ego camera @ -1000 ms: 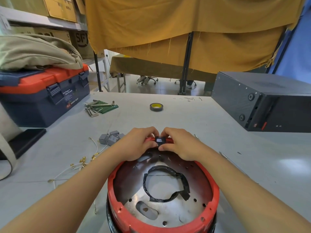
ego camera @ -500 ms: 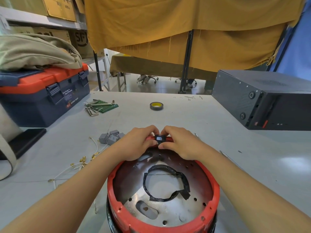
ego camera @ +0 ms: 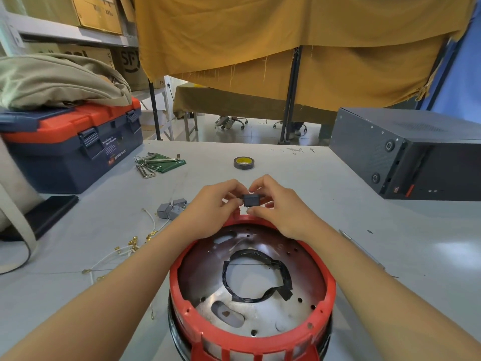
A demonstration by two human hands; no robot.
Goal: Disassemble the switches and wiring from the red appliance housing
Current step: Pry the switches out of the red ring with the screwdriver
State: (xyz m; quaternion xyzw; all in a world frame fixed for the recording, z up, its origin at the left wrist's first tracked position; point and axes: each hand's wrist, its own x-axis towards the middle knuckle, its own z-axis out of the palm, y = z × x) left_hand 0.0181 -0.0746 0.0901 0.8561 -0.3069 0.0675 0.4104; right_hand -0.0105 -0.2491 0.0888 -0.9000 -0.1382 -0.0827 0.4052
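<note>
Mustard-yellow cloth [ego camera: 299, 56] hangs behind a pale grey surface [ego camera: 299, 178] on which a round red appliance housing [ego camera: 251, 342] sits at the near edge, its metal inner plate facing up with a loop of black tape [ego camera: 256, 278] stuck across it. Just above the housing's far rim, a small dark switch [ego camera: 250, 199] is held between both hands: the left hand [ego camera: 216, 207] pinches its left side with curled fingers [ego camera: 235, 195], and the right hand [ego camera: 279, 204] pinches its right side, thumb below and forefinger above. The switch appears lifted clear of the rim, though the fingers hide its underside. To the left lie grey switches [ego camera: 170, 209] in a small cluster and white wires [ego camera: 122, 252] with brass terminals, loose on the surface. Farther back are a roll of tape [ego camera: 244, 162], a set of hex keys [ego camera: 156, 162] on a green sleeve, a blue and orange toolbox [ego camera: 70, 144] with a beige bag [ego camera: 57, 82] on top, and a black case [ego camera: 406, 157] at the right.
</note>
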